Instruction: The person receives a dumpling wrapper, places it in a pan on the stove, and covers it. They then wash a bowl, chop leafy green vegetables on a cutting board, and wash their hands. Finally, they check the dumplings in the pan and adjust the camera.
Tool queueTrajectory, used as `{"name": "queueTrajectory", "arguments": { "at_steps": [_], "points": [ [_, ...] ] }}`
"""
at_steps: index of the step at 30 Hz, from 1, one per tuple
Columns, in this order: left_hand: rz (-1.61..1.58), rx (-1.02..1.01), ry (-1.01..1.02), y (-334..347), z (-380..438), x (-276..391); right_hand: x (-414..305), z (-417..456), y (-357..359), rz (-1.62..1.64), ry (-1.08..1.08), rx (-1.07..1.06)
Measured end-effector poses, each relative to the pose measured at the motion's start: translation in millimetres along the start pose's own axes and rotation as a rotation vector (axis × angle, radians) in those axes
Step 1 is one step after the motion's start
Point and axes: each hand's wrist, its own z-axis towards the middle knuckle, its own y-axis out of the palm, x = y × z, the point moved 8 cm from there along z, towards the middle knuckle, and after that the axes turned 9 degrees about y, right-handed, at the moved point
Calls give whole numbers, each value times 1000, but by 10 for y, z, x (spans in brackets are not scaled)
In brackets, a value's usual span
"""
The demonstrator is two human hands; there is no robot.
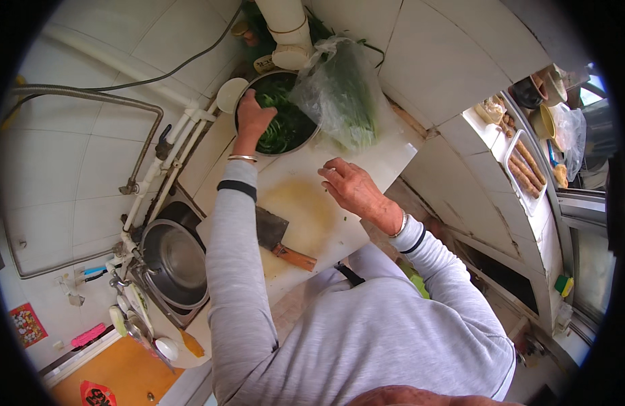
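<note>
My left hand (254, 119) lies over the left rim of a round metal bowl (303, 148) of cut green leaves (279, 119). Its fingertips are hidden, so whether it grips the rim or some leaves cannot be told. My right hand (357, 190) hovers by the cutting board's right side, fingers loosely curled and apart, with nothing plainly held. On the pale cutting board (312, 243) a cleaver (274, 228) with a wooden handle lies flat, partly behind my left forearm. Beside the bowl, a clear plastic bag (343, 91) holds long green stalks.
Left of the board is a sink with a metal basin (176, 259). A white bowl (232, 95) stands by the metal bowl, near a wide white pipe (289, 30). Utensils, including a wooden spatula (191, 344), lie beyond the sink. On the right ledge sits a white tray (533, 205) of long brown roots.
</note>
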Motion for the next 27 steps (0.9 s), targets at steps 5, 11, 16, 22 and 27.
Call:
{"name": "queueTrajectory", "arguments": {
  "at_steps": [5, 11, 16, 22, 27],
  "points": [
    [-356, -87, -8, -597, 140, 30, -15, -226, 148, 23, -50, -16],
    [-606, -102, 15, -1060, 49, 608, 155, -555, 291, -27, -30, -144],
    [-250, -194, -31, -488, -52, 85, 272, -622, 428, -119, 11, -287],
    [-136, -251, 6, -95, -124, -141, 334, -724, 406, -155, 52, -379],
    [214, -400, 18, -207, -77, 178, 494, -817, 436, -173, 63, -398]
  ]
}}
